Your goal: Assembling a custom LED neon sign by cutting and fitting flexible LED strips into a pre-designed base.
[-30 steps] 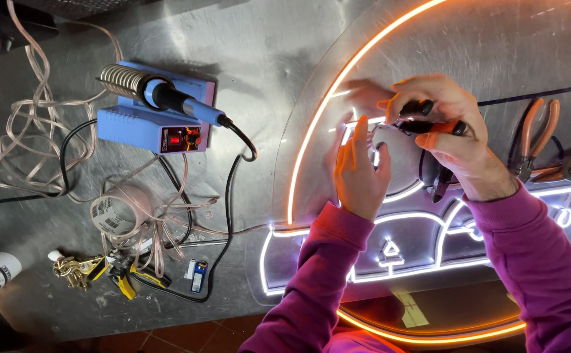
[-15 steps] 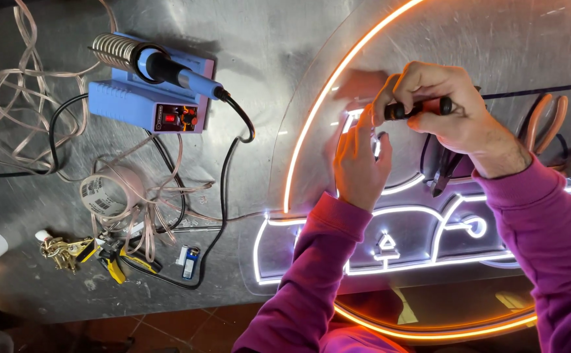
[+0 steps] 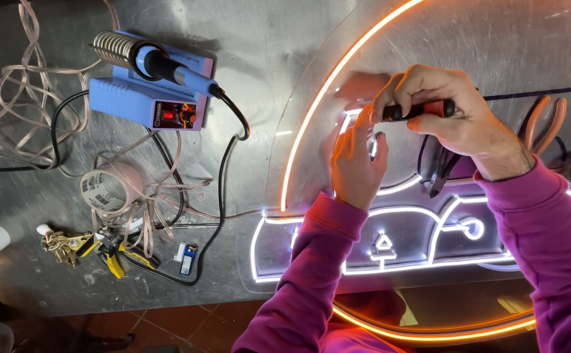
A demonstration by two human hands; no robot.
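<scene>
Metal bench (image 3: 56, 281), lit sign panel (image 3: 494, 59): right hand (image 3: 452, 121) gripping cutters (image 3: 422, 110), left hand (image 3: 357, 163) open, steadying strip (image 3: 311, 104); best keeping strip pinned.

Soldering station (image 3: 151, 98) left of sign panel (image 3: 494, 59); tape roll (image 3: 105, 189) below station.

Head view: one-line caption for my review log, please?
Right hand holds a red-and-black-handled tool over a lit neon sign; left hand steadies it.
</scene>
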